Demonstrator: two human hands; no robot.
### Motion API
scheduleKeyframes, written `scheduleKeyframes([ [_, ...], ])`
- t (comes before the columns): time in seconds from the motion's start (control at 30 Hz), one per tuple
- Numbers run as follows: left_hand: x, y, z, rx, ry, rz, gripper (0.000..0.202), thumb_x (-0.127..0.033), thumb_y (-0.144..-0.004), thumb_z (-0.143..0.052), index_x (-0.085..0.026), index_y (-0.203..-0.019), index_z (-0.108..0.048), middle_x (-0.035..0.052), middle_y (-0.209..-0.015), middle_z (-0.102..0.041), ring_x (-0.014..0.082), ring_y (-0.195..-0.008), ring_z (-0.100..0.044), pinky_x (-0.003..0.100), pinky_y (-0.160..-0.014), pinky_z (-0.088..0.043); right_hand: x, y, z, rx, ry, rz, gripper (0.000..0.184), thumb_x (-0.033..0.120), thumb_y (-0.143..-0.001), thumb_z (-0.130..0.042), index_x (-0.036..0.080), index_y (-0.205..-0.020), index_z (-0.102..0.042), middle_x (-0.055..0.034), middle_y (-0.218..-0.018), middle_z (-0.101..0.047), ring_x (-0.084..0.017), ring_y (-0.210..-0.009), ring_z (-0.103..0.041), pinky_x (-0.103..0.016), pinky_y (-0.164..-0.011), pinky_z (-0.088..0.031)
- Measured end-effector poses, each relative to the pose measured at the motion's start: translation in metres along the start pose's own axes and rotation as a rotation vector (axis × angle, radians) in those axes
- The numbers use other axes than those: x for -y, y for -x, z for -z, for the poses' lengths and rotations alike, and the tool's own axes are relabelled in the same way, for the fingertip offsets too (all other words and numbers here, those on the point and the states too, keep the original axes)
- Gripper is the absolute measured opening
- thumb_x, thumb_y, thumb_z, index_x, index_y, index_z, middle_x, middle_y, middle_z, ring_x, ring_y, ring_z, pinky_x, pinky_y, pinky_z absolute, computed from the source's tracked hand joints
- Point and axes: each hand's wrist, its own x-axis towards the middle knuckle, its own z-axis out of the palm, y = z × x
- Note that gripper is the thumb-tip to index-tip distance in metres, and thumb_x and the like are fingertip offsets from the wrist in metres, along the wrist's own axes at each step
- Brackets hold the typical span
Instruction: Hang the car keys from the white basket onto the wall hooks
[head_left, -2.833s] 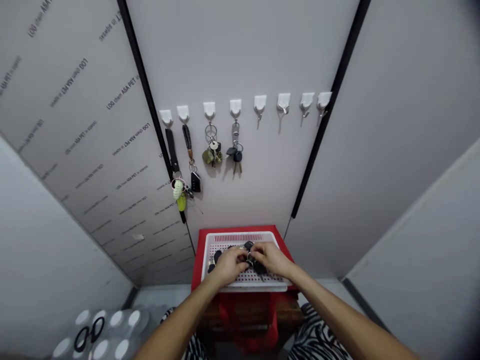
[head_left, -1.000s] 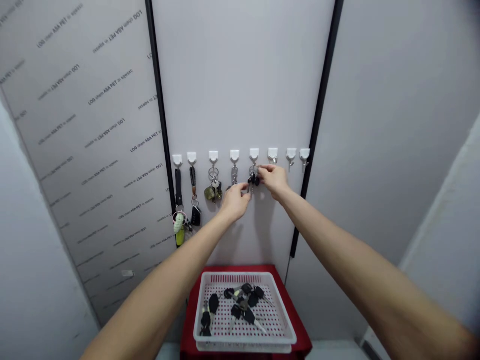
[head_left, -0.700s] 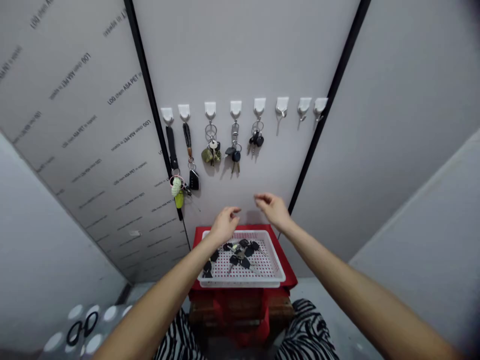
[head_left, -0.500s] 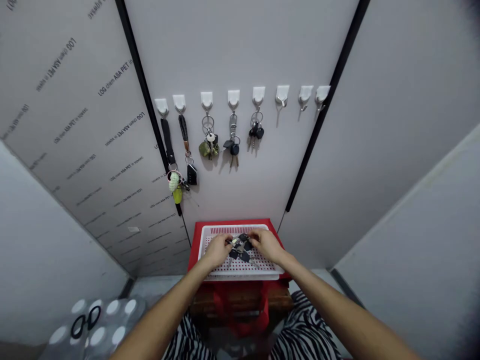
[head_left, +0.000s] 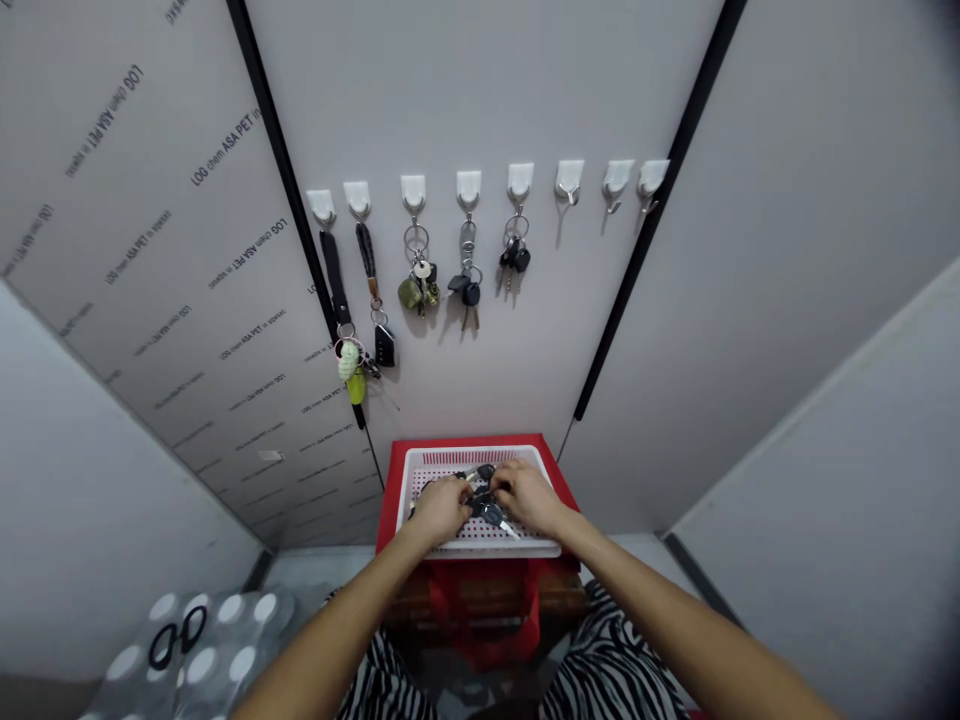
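Note:
Both my hands reach into a white plastic basket [head_left: 551, 535] with a perforated bottom, where a pile of black-headed keys [head_left: 493, 515] lies. My left hand [head_left: 444, 508] has its fingers closed at the left side of the pile, on keys. From the right, my right hand [head_left: 525, 494] pinches at the keys with curled fingers. The fingertips partly hide what each hand grips. One dark key [head_left: 486, 471] lies beyond the fingers near the far side of the basket.
Above the basket runs a row of white wall hooks [head_left: 469, 186]. Key bunches [head_left: 422, 285] hang from the left ones; the three at right carry nothing. The basket rests on a red bag [head_left: 561, 470]. Packed bottles [head_left: 202, 665] stand at lower left.
My left hand has moved slightly down and nearer the middle of the pile. My right hand has shifted a little, its fingers more curled. The keys between them have been rearranged.

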Motion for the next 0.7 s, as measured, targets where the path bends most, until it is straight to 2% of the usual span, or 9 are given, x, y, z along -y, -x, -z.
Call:
scheduleKeyframes([
  [0.13,0.002,0.0,-0.002,-0.036,0.055,-0.088,0.027,-0.028,-0.059,-0.048,-0.022,-0.084,-0.052,0.0017,-0.08,-0.054,0.0141,-0.073,-0.048,0.022,-0.065,-0.034,-0.002,-0.001,0.003,0.027,-0.264,-0.074,0.016,0.02,-0.063,-0.041,0.014,-0.067,-0.056,-0.0008,-0.064,-0.055,-0.01,-0.06,-0.047,-0.021,-0.058,-0.035],
  [0.23,0.003,-0.002,-0.003,-0.031,0.099,-0.111,0.017,-0.024,-0.061,-0.045,-0.022,-0.075,-0.055,0.0006,-0.076,-0.055,0.013,-0.071,-0.048,0.021,-0.063,-0.034,-0.002,0.001,0.003,0.115,-0.343,-0.069,0.016,0.018,-0.061,-0.042,0.015,-0.067,-0.057,0.0016,-0.056,-0.055,-0.008,-0.052,-0.046,-0.019,-0.05,-0.034],
  [0.33,0.004,-0.004,-0.004,-0.034,0.184,-0.048,0.015,-0.018,-0.062,-0.041,-0.019,-0.07,-0.054,-0.0002,-0.068,-0.055,0.0114,-0.066,-0.048,0.02,-0.059,-0.033,-0.001,0.003,-0.001,0.168,-0.333,-0.069,0.017,0.018,-0.059,-0.045,0.016,-0.07,-0.058,0.0023,-0.055,-0.055,-0.007,-0.048,-0.045,-0.017,-0.045,-0.031],
  [0.5,0.006,-0.008,-0.003,-0.099,0.386,0.079,0.009,-0.015,-0.061,-0.04,-0.015,-0.064,-0.049,-0.0018,-0.059,-0.05,0.0093,-0.058,-0.044,0.019,-0.055,-0.032,0.006,0.004,-0.009,0.106,-0.248,-0.133,0.024,0.032,-0.055,-0.051,0.017,-0.073,-0.057,0.0012,-0.055,-0.055,-0.008,-0.046,-0.044,-0.017,-0.042,-0.029],
  [0.6,0.005,-0.01,-0.002,-0.157,0.596,0.13,0.005,-0.012,-0.06,-0.04,-0.014,-0.06,-0.045,-0.0037,-0.054,-0.045,0.0074,-0.055,-0.042,0.018,-0.054,-0.032,0.011,0.002,-0.01,0.047,-0.258,-0.113,0.015,0.026,-0.058,-0.048,0.016,-0.066,-0.055,0.0016,-0.052,-0.053,-0.007,-0.046,-0.043,-0.017,-0.043,-0.029],
  [0.7,0.002,-0.012,-0.001,-0.175,0.895,0.235,0.004,-0.012,-0.061,-0.04,-0.014,-0.058,-0.04,-0.0059,-0.049,-0.038,0.005,-0.047,-0.038,0.017,-0.048,-0.031,0.016,-0.001,-0.006,0.021,-0.357,-0.11,0.011,0.019,-0.061,-0.042,0.015,-0.064,-0.052,0.0025,-0.05,-0.05,-0.007,-0.045,-0.042,-0.017,-0.043,-0.03],
])
